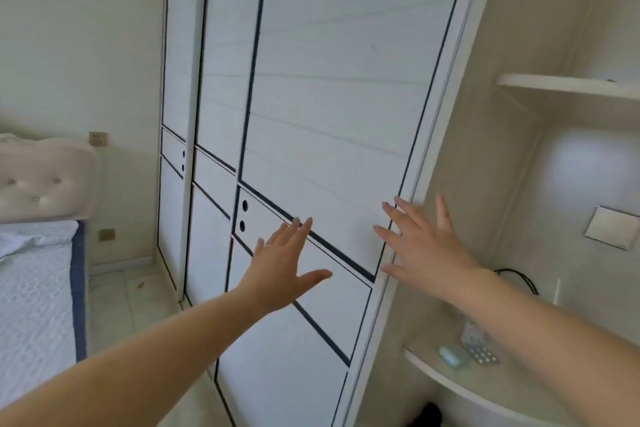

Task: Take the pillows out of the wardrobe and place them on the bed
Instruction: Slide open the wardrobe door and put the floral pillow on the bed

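Note:
A white wardrobe (329, 87) with dark trim lines fills the middle of the head view, its sliding doors closed. No pillow shows; the inside is hidden. My left hand (280, 263) is flat against the near door at waist height, fingers spread, holding nothing. My right hand (422, 246) is spread open at the right edge of the same door, fingertips at the frame. The bed (34, 288), with a pale quilted cover and a blue border, lies at the left below a tufted headboard (41, 180).
Curved corner shelves (460, 381) stand right of the wardrobe, the lower one holding a blister pack (483, 355) and a small pale blue case (450, 355). A black cable (519, 279) hangs by the wall. Pale floor tiles (131, 288) run between bed and wardrobe.

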